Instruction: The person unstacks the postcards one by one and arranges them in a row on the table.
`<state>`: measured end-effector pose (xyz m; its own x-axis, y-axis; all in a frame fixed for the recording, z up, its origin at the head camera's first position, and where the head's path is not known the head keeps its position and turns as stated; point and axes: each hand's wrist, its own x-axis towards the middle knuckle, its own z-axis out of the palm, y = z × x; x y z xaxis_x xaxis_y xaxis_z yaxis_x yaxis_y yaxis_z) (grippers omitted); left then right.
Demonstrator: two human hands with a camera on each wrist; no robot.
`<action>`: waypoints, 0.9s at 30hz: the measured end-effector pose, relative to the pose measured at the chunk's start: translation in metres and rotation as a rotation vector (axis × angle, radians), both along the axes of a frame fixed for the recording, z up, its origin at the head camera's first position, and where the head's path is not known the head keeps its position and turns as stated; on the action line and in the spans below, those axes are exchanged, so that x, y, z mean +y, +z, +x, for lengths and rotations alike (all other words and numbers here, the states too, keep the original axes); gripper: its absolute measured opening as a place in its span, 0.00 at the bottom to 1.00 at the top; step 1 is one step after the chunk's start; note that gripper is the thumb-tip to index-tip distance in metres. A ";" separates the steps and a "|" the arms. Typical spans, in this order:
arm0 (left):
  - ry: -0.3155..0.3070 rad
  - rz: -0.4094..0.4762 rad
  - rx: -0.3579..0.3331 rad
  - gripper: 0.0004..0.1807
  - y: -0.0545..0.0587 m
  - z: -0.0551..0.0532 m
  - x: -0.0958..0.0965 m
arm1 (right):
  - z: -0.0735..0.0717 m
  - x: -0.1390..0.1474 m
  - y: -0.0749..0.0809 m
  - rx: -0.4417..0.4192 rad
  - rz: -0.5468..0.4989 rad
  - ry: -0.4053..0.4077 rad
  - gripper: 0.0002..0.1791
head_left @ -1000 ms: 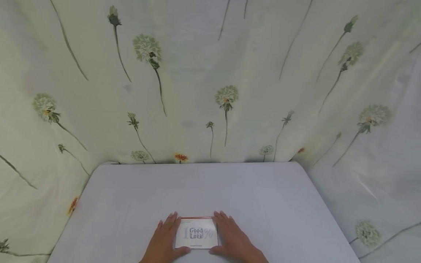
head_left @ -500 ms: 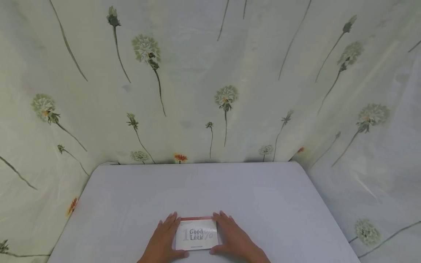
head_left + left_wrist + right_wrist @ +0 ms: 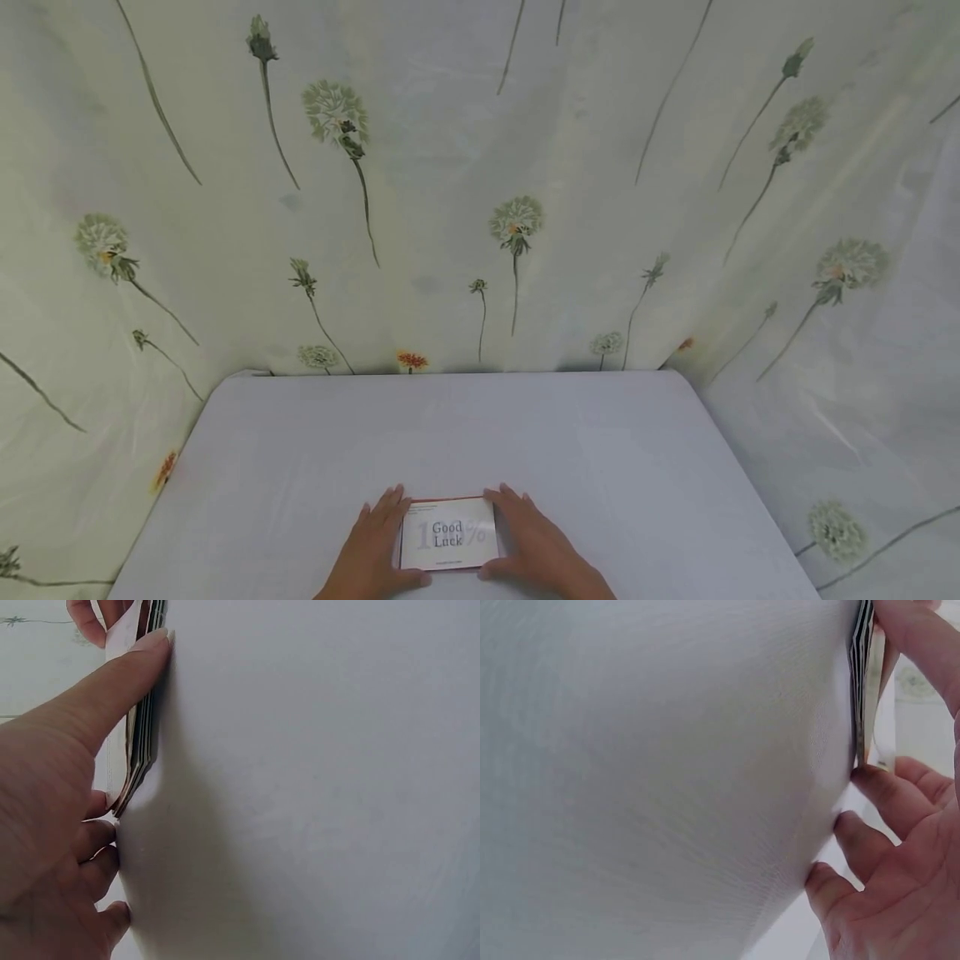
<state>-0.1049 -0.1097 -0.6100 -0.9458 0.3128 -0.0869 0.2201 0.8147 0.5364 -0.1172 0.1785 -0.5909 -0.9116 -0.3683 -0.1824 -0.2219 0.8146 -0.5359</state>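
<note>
Pale dandelion-print curtain (image 3: 442,167) at 12 o'clock; left hand (image 3: 372,546), right hand (image 3: 538,548) gripping rectangular white papery stack (image 3: 450,552), uneven squeeze could splay it tbh.

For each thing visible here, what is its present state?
Card stack: "Good Luck" face up, layers slightly apart at the edges.
Left hand: holds the stack's left end.
Right hand: holds the stack's right end.
Table: flat, pale surface.
Flowered backdrop: upright behind the table, slightly creased.
</note>
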 end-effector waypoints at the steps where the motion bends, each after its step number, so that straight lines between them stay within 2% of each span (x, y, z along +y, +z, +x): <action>1: 0.000 0.007 0.002 0.64 0.001 0.000 0.000 | 0.000 0.000 0.000 0.001 0.003 -0.001 0.60; 6: 0.005 0.029 -0.002 0.63 0.002 0.001 0.000 | -0.001 0.000 0.000 0.010 -0.001 0.001 0.60; 14: 0.036 0.050 -0.059 0.64 0.000 -0.002 0.001 | -0.002 0.002 -0.002 0.018 0.006 0.008 0.59; 22: 0.094 -0.003 -0.108 0.66 0.003 -0.008 0.006 | -0.005 0.004 -0.006 -0.011 -0.005 0.003 0.61; 27: 0.089 0.004 -0.106 0.65 0.003 -0.009 0.006 | -0.009 0.003 -0.003 -0.020 0.009 0.010 0.62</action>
<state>-0.1143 -0.1042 -0.6075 -0.9555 0.2282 -0.1869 0.0884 0.8261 0.5565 -0.1264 0.1820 -0.5935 -0.9040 -0.3759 -0.2036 -0.2197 0.8171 -0.5329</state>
